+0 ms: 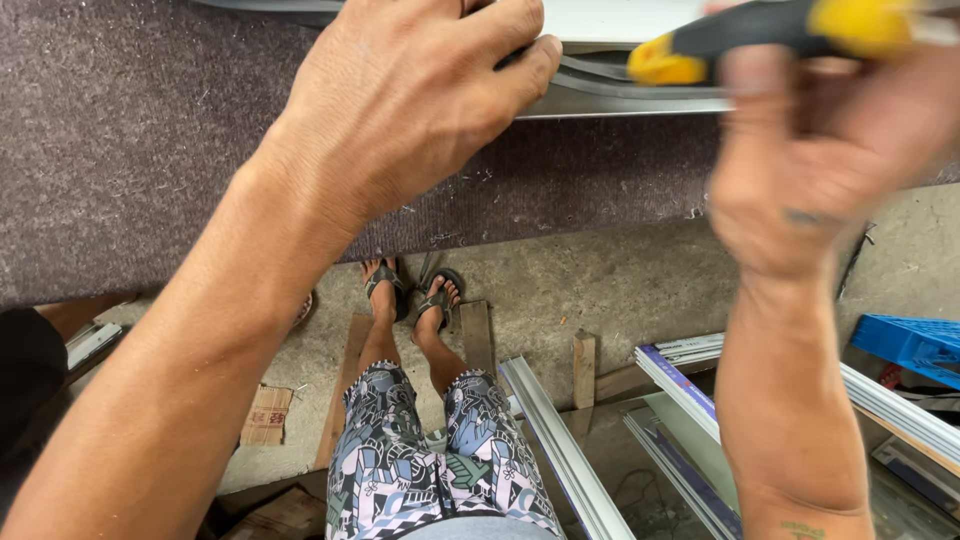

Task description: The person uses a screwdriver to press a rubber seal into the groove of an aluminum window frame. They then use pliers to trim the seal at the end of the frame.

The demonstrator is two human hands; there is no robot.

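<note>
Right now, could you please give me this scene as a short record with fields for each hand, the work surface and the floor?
Left hand: pressed down on a grey rubber strip that lies along a metal frame profile.
Right hand: gripping a tool with a black and yellow handle, blurred; its tip is out of view.
Work surface: bench covered in grey carpet.
Floor: concrete, with aluminium profiles, wooden blocks and a blue plastic crate.
Person: patterned shorts, sandals.
</note>
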